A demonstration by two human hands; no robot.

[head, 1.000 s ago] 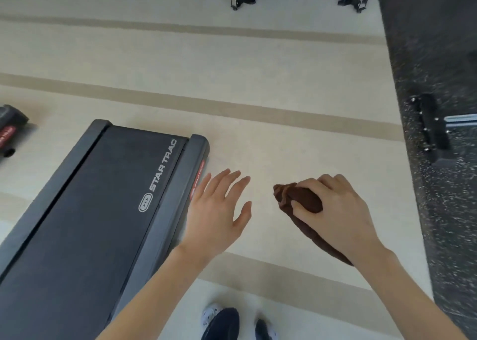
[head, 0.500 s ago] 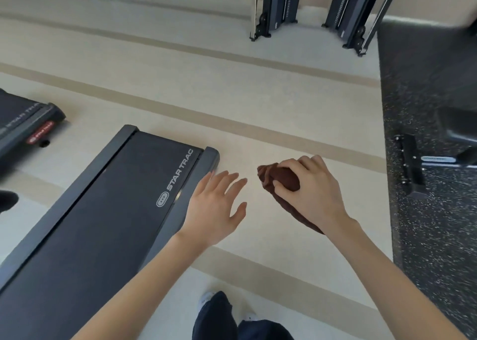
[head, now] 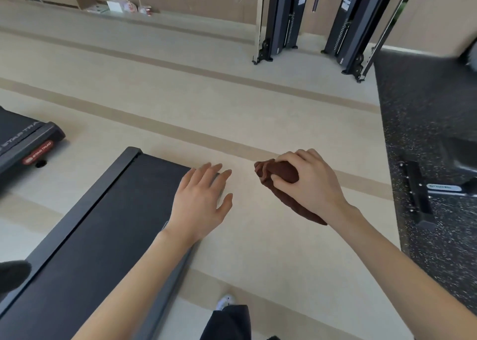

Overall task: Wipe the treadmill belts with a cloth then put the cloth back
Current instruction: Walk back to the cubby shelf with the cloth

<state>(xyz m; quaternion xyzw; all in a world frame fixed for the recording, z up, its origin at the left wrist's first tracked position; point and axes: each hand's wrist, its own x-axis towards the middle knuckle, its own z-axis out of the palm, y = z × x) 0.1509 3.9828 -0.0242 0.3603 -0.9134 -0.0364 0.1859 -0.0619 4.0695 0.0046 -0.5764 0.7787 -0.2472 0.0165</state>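
Observation:
A dark brown cloth point(head: 280, 173) is bunched in my right hand point(head: 309, 182), which grips it in the air over the beige floor, right of the treadmill. The black treadmill belt point(head: 103, 231) runs diagonally at lower left, framed by grey side rails. My left hand point(head: 201, 200) hovers with straight, spread fingers over the belt's far right corner and hides the rail there. A second treadmill point(head: 23, 140) with a red label shows at the left edge.
Two black cable-machine columns point(head: 284, 19) stand at the back. A dark speckled rubber mat point(head: 426, 133) with a metal machine foot point(head: 418, 190) covers the right side. Small boxes point(head: 118, 5) lie along the far wall. My shoe point(head: 225, 302) is below.
The view has tilted up, showing more of the back of the room. Both hands have drifted up in the frame; my left hand now covers the treadmill's far right corner and its logo.

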